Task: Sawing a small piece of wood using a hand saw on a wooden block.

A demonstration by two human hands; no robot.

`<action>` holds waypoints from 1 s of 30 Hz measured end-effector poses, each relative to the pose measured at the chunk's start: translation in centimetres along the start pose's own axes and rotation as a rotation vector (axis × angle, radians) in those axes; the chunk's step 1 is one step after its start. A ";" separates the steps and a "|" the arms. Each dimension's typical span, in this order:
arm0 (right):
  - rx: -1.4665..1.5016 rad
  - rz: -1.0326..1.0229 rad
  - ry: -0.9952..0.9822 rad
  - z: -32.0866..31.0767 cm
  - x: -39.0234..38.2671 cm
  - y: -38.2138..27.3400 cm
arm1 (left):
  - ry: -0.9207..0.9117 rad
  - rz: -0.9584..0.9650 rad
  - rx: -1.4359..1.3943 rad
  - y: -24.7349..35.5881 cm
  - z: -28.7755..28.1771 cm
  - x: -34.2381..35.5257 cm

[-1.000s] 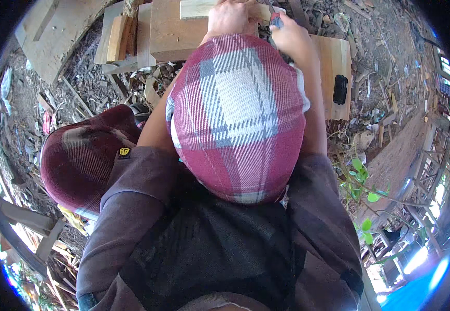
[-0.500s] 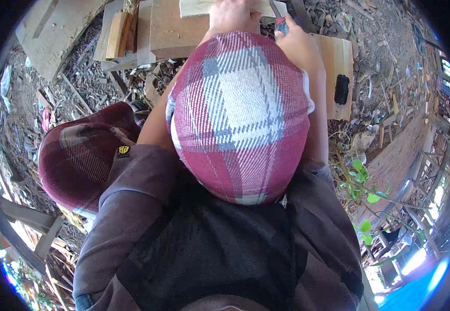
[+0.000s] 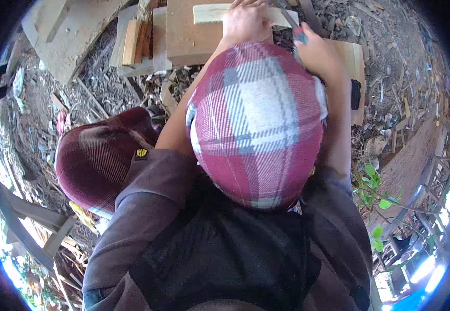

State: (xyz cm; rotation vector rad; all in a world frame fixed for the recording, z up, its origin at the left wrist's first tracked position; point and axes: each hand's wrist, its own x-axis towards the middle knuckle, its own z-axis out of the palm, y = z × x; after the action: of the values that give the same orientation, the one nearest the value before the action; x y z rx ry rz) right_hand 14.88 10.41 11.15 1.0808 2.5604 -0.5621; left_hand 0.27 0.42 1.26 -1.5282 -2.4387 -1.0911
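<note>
A pale wooden strip [image 3: 209,14] lies across a thick brown wooden block [image 3: 191,39] at the far side. My left hand [image 3: 245,22] presses down on the strip with its fingers bent over it, near the strip's right part. My right hand [image 3: 318,51] is closed round the red and teal handle [image 3: 300,35] of what looks like a handsaw. Its narrow grey blade [image 3: 287,17] slants up and left over the strip's right end; the top of the picture cuts off its tip. My raised knee [image 3: 258,114] in plaid cloth stands between my forearms.
Upright wood offcuts [image 3: 132,41] stand left of the block. On the right, a light plank [image 3: 357,115] carries a black object [image 3: 356,94], partly covered by my forearm. Chips and scraps litter the ground. A leafy plant [image 3: 373,179] grows beside my right arm; my other knee [image 3: 95,163] is at left.
The whole view has shifted, so the scene sits lower and farther right. My right forearm has moved slightly right and now covers part of the black object. Both hands keep their hold.
</note>
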 end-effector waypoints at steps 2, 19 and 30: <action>-0.040 0.049 -0.007 0.0 2.6 -0.9 | -0.033 0.029 0.065 -0.1 0.2 0.0; -0.048 0.054 -0.091 -2.5 -3.1 -1.3 | 0.046 -0.020 0.019 -0.2 -0.5 -0.1; -0.105 -0.108 -0.095 -1.3 4.5 -1.6 | 0.043 0.118 0.114 -0.6 0.9 0.2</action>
State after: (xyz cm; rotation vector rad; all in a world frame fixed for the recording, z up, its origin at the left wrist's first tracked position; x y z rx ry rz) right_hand 10.52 12.79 10.78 0.8645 2.5459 -0.4862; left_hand -0.09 0.98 0.37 -1.5736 -2.3071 -0.9374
